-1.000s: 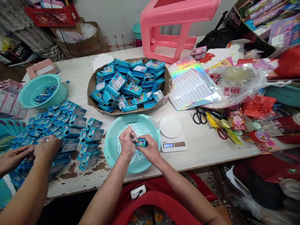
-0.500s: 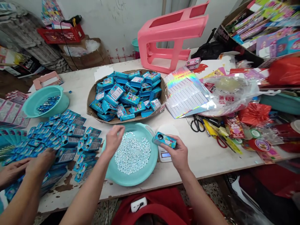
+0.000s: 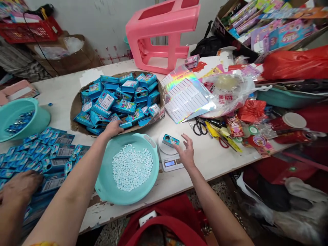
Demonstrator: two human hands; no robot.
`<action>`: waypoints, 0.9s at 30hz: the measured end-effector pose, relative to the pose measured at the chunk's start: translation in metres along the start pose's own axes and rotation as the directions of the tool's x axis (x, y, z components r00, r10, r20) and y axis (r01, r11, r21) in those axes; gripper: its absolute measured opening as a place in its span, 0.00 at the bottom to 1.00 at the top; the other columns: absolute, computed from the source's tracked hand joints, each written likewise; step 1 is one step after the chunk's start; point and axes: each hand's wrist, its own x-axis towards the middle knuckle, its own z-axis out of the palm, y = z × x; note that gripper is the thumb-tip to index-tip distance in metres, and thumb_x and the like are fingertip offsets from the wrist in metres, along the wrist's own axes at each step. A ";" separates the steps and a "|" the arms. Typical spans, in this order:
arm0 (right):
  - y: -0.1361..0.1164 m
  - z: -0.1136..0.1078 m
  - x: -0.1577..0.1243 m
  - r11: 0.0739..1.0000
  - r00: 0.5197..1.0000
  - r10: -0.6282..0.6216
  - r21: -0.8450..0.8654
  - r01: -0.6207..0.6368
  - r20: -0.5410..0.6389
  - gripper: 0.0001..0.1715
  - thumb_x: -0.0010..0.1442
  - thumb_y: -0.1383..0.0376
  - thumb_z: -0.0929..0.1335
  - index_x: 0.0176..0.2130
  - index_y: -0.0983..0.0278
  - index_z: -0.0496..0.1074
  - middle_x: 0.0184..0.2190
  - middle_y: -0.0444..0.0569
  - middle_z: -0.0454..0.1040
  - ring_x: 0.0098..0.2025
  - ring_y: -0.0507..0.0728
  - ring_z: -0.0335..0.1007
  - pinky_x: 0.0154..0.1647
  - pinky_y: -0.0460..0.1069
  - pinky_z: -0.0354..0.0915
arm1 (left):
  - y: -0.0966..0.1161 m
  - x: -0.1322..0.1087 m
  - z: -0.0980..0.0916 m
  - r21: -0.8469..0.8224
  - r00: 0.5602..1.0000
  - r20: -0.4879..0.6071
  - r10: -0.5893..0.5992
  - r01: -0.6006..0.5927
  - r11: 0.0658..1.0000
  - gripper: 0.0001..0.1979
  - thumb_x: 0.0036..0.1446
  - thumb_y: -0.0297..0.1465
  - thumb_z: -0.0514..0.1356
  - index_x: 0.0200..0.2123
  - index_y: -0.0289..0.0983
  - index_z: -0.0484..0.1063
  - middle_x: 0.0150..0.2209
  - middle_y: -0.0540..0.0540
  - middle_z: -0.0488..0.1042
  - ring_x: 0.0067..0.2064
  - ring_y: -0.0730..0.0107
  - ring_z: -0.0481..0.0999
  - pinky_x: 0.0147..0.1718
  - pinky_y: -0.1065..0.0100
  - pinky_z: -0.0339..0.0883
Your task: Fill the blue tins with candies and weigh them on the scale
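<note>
A small blue tin point(image 3: 171, 139) with a dark round opening lies on the pan of a white digital scale point(image 3: 175, 165), whose display is lit. My right hand point(image 3: 186, 151) is open just right of it, fingers spread and the thumb close to the tin's edge. At the near rim of a cardboard tray point(image 3: 77, 123) heaped with similar tins, my left hand point(image 3: 112, 130) has its fingers closed round the end of one blue tin point(image 3: 126, 125), partly hiding it. Between my arms stands a turquoise basin point(image 3: 104, 171) holding many small pale-blue candies point(image 3: 132, 167).
Another person's hand point(image 3: 20, 186) rests among rows of blue tins point(image 3: 55, 163) at left. A second turquoise basin point(image 3: 42, 118) holds small shiny blue pieces. Scissors point(image 3: 200, 127), holographic label sheets point(image 3: 188, 95) and a pink stool point(image 3: 151, 32) lie beyond the scale.
My right hand has put the tin down on the scale and let go. My left hand has moved from above the candies to the tray. The view has turned right.
</note>
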 end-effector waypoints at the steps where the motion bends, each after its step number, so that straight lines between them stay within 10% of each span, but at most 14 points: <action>1: -0.003 -0.005 -0.003 1.000 1.000 0.000 -0.014 0.000 -0.017 0.28 0.52 0.57 0.70 0.51 0.62 0.65 0.55 0.56 0.62 0.59 0.60 0.57 0.56 0.60 0.59 | 0.001 -0.003 -0.002 0.051 1.000 -0.017 0.008 -0.007 0.999 0.23 0.40 0.30 0.64 0.44 0.33 0.72 0.37 0.39 0.76 0.40 0.52 0.73 0.40 0.62 0.63; 5: -0.022 -0.018 -0.014 0.998 0.998 -0.045 -0.049 0.043 -0.045 0.18 0.56 0.60 0.68 0.46 0.62 0.68 0.49 0.55 0.66 0.54 0.60 0.62 0.52 0.59 0.63 | 0.012 -0.029 -0.025 0.164 0.984 -0.163 0.076 -0.049 0.985 0.23 0.51 0.33 0.58 0.51 0.32 0.66 0.46 0.37 0.71 0.46 0.53 0.70 0.45 0.59 0.62; 9: -0.068 -0.014 -0.033 0.973 0.978 -0.207 -0.097 0.207 0.013 0.19 0.56 0.63 0.68 0.49 0.59 0.66 0.48 0.54 0.68 0.54 0.61 0.63 0.54 0.61 0.61 | 0.038 -0.105 -0.068 0.124 0.912 -0.374 0.168 -0.131 0.984 0.23 0.55 0.36 0.54 0.53 0.35 0.64 0.49 0.41 0.69 0.49 0.55 0.68 0.48 0.55 0.61; 13: -0.121 0.010 -0.063 0.908 0.858 -0.349 -0.091 0.409 0.377 0.33 0.51 0.62 0.72 0.55 0.57 0.62 0.54 0.54 0.65 0.58 0.65 0.59 0.58 0.63 0.57 | 0.075 -0.198 -0.083 -0.278 0.928 -0.078 0.365 -0.372 0.886 0.19 0.46 0.40 0.61 0.43 0.43 0.73 0.42 0.45 0.74 0.41 0.58 0.73 0.44 0.60 0.64; 18: -0.131 0.028 -0.099 0.972 0.696 -0.078 -0.101 0.213 0.714 0.24 0.49 0.59 0.73 0.46 0.60 0.68 0.36 0.48 0.75 0.38 0.60 0.72 0.39 0.52 0.67 | 0.068 -0.230 -0.027 -0.742 0.960 0.159 0.231 -0.038 0.669 0.14 0.41 0.37 0.66 0.35 0.43 0.76 0.36 0.43 0.76 0.38 0.56 0.73 0.38 0.63 0.67; 22: -0.108 0.006 -0.114 0.980 0.715 0.196 -0.125 -0.151 0.671 0.20 0.46 0.59 0.74 0.39 0.60 0.70 0.32 0.42 0.75 0.33 0.55 0.71 0.32 0.47 0.66 | 0.024 -0.212 0.054 -0.312 0.995 0.101 -0.021 0.052 0.949 0.15 0.49 0.41 0.59 0.34 0.37 0.72 0.40 0.35 0.72 0.45 0.47 0.70 0.42 0.55 0.63; 27: -0.086 -0.023 -0.124 0.901 0.715 0.378 -0.056 -0.430 0.588 0.21 0.45 0.60 0.74 0.40 0.61 0.70 0.31 0.43 0.76 0.33 0.56 0.72 0.34 0.49 0.69 | 0.011 -0.233 0.129 -0.102 0.969 0.247 -0.005 0.032 0.994 0.15 0.46 0.41 0.60 0.35 0.38 0.71 0.40 0.33 0.71 0.44 0.42 0.69 0.39 0.51 0.61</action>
